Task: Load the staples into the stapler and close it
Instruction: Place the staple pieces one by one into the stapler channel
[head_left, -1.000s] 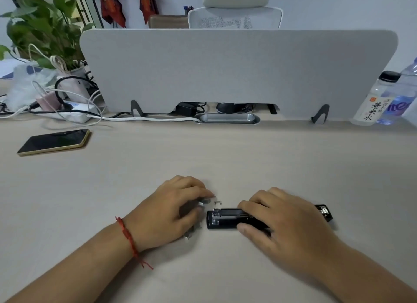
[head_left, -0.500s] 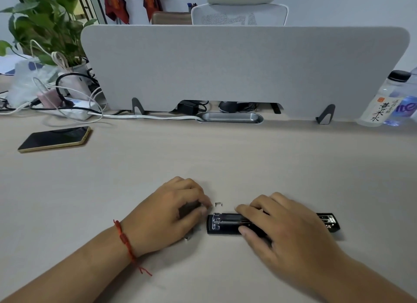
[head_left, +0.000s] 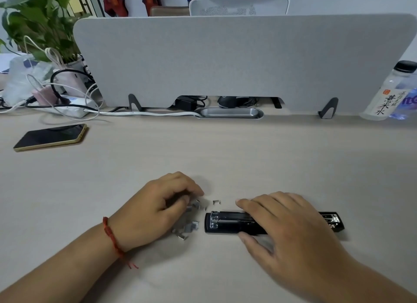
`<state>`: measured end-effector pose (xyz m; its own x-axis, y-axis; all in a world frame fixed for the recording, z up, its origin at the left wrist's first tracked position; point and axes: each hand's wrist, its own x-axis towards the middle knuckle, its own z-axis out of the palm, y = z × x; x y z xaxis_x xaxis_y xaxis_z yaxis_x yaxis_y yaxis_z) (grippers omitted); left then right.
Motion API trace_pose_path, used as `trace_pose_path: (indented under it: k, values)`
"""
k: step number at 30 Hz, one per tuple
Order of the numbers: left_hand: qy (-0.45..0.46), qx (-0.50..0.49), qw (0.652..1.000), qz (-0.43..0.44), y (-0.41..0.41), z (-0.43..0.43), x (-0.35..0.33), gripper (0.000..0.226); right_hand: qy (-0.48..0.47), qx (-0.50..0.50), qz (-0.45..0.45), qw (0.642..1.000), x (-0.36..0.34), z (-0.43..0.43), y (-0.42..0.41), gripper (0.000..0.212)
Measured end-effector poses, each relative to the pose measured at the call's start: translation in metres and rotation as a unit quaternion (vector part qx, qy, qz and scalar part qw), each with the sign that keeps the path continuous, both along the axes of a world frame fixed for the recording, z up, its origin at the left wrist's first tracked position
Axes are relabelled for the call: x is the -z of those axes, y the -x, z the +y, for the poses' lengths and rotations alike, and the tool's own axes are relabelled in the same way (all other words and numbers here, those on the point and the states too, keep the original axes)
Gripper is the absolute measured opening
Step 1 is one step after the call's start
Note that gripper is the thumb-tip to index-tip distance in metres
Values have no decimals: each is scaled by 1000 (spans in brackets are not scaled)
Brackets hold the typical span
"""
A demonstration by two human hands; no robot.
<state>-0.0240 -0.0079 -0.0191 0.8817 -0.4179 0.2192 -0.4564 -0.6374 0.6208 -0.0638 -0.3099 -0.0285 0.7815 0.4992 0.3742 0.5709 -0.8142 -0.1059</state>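
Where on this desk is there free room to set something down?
The widest bare stretch of desk lies between the phone, the divider screen and the left hand. Another runs from the right hand back to the water bottle. Crowded: the back left corner with cables and plant, and the staples scattered between left hand and stapler.

left hand (head_left: pixel 155 210) drawn back, more loose staples (head_left: pixel 191 227) uncovered beside it
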Motion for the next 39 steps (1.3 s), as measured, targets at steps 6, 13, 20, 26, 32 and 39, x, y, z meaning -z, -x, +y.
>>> trace_pose_path:
  k: [6,13,20,26,32,39]
  values:
    - [-90,37,994,-51,-1,-8,1,23,-2,0,2,1000,0,0,0,43]
    - [-76,23,992,-93,0,-12,-1,15,-5,5,5,1000,4,0,0,43]
    - [37,-55,995,-73,6,-14,-3,10,-8,10,5,1000,4,1,0,42]
    - [60,-70,994,-61,8,-17,1,9,-6,9,3,1000,6,1,1,42]
    - [120,-47,991,-21,9,-17,1,7,-6,14,-3,1000,4,2,1,44]
    - [143,-87,986,2,8,-23,-1,18,-7,10,1,1000,3,1,1,42]
